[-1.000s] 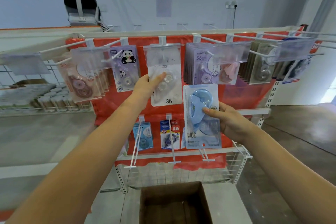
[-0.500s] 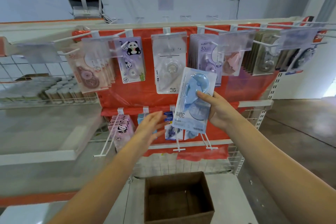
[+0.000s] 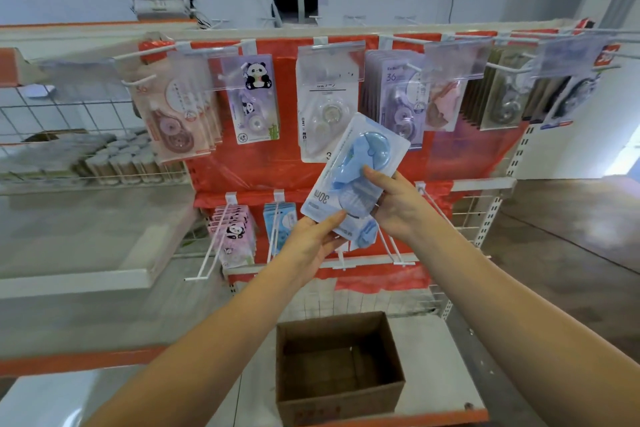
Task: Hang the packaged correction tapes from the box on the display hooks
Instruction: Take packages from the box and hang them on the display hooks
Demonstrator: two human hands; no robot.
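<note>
Blue tape pack (image 3: 353, 180) held tilted before the red rack (image 3: 263, 170), above the open box (image 3: 337, 364): right hand (image 3: 398, 208) gripping its side, left hand (image 3: 313, 246) pinching its lower edge.

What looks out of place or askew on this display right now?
Only the blue correction tape pack: it is off any hook, tilted and upside down (its "30m" print reads inverted), held by the left hand and right hand. Hung packs look orderly.
</note>
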